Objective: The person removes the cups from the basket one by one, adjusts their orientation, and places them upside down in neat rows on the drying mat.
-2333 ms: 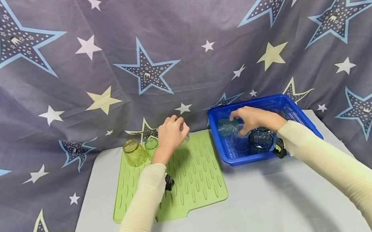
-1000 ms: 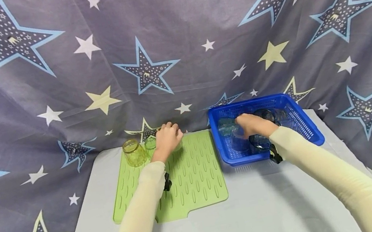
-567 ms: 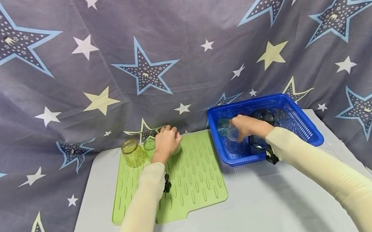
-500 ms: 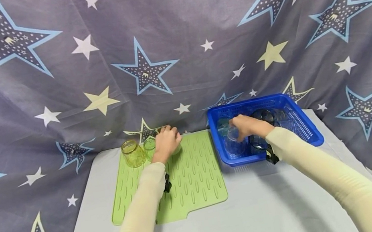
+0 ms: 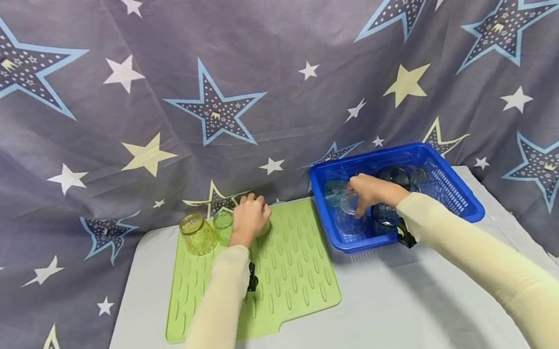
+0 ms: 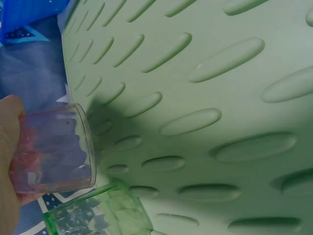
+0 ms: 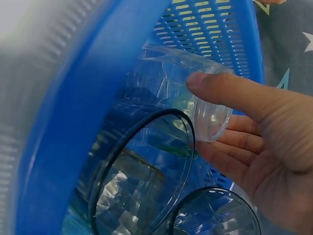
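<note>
Fingers of the right hand (image 5: 372,191) down now, pinching a clear tumbler (image 7: 166,78) in the blue basket (image 5: 359,244) | left hand (image 5: 249,220) lower too, gripping a clear cup (image 6: 58,147) by the green glass (image 5: 224,227) | both loaded, unloading looks mid-stride

Left glass (image 6: 54,152): clear, see-through; left hand (image 5: 250,219) grips one end, rim at the other, facing the mat (image 5: 293,258) near its far edge. Contact with mat unclear. Right glass (image 7: 166,81): clear, colourless, thick at the end between right hand's (image 5: 374,190) thumb and fingers; inside basket (image 5: 372,242), near-left part.
</note>
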`<action>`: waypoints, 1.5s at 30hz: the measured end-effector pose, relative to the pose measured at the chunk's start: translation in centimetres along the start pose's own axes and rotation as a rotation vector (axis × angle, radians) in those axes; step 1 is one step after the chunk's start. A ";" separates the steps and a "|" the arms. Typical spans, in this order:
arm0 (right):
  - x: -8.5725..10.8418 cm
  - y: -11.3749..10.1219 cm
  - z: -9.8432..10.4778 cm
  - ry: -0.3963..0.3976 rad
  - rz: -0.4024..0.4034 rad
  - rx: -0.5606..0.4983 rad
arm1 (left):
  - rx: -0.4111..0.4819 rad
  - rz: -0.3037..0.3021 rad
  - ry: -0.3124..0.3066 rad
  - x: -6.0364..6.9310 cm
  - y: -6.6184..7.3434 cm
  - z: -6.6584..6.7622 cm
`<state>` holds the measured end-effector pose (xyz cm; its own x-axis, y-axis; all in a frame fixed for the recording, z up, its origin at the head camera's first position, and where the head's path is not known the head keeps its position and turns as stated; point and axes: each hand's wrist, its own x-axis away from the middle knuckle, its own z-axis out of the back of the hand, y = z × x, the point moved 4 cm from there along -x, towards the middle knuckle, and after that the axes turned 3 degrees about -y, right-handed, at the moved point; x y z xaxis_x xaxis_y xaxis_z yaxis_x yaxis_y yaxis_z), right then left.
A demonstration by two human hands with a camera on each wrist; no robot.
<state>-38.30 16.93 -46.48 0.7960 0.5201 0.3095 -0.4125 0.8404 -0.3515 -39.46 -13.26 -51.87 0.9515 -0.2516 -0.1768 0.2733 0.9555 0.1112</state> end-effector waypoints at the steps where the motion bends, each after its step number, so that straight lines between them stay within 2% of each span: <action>1: 0.0 0.0 0.0 0.002 0.005 0.010 | 0.003 -0.001 -0.002 0.0 0.0 -0.1; 10: -0.2 0.2 -0.3 0.030 0.018 0.033 | -0.005 0.002 0.019 0.4 -0.3 -1.2; 19: -0.2 -0.1 -0.4 0.014 0.005 0.011 | 0.017 0.000 0.060 0.7 -0.5 -1.7; 34: 0.0 0.5 0.1 0.038 0.012 -0.001 | 0.005 0.041 0.010 0.0 -1.0 -2.9; 39: -0.1 0.8 0.0 0.010 -0.002 -0.042 | -0.002 0.039 0.008 -0.1 -0.9 -2.8; 45: 0.0 1.0 -0.2 -0.004 -0.036 -0.099 | -0.007 0.049 -0.026 -0.1 -0.9 -2.9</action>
<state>-38.65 17.71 -47.00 0.8077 0.4904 0.3273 -0.3374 0.8398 -0.4254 -40.18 -13.69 -54.80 0.9672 -0.2083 -0.1455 0.2254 0.9678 0.1123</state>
